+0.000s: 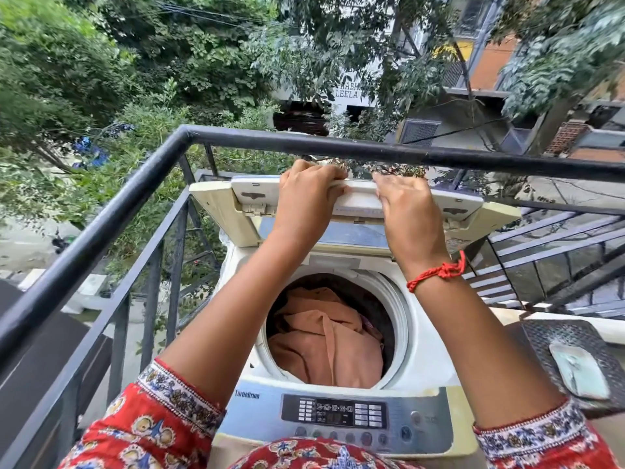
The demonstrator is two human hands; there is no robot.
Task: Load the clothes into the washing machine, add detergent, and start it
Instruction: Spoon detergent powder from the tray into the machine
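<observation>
Your left hand (306, 189) and right hand (402, 201) curl over the top edge of the raised, folded lid (358, 201); orange clothes (324, 336) already fill the drum; closing seems in hand, so lower it evenly, then reach the control panel (334, 414).

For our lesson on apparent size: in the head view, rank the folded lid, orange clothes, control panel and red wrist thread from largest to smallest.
1. Folded lid
2. Orange clothes and control panel: too alike to rank
3. Red wrist thread
</observation>
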